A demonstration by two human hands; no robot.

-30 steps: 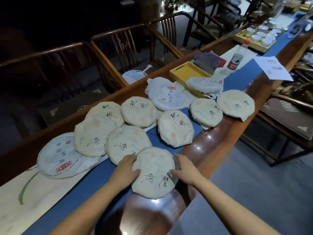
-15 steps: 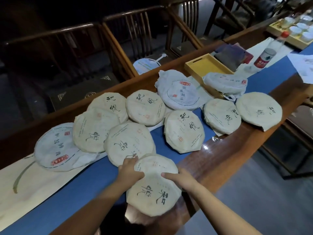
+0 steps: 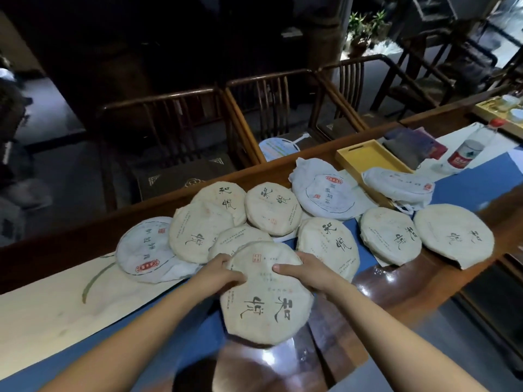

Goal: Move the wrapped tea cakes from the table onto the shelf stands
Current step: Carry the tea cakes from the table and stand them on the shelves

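Tea cake [image 3: 266, 295], beige wrapper inked 和悦 with a small red seal, gripped at both sides by left hand [image 3: 223, 274] and right hand [image 3: 308, 274] over table [image 3: 396, 292] near edge.

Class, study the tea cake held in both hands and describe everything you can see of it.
The held tea cake is a flat round disc wrapped in cream, crinkled paper with black brush characters and a small red stamp. The left hand and right hand grip its far edge, thumbs on top. It tilts above the table's near edge.
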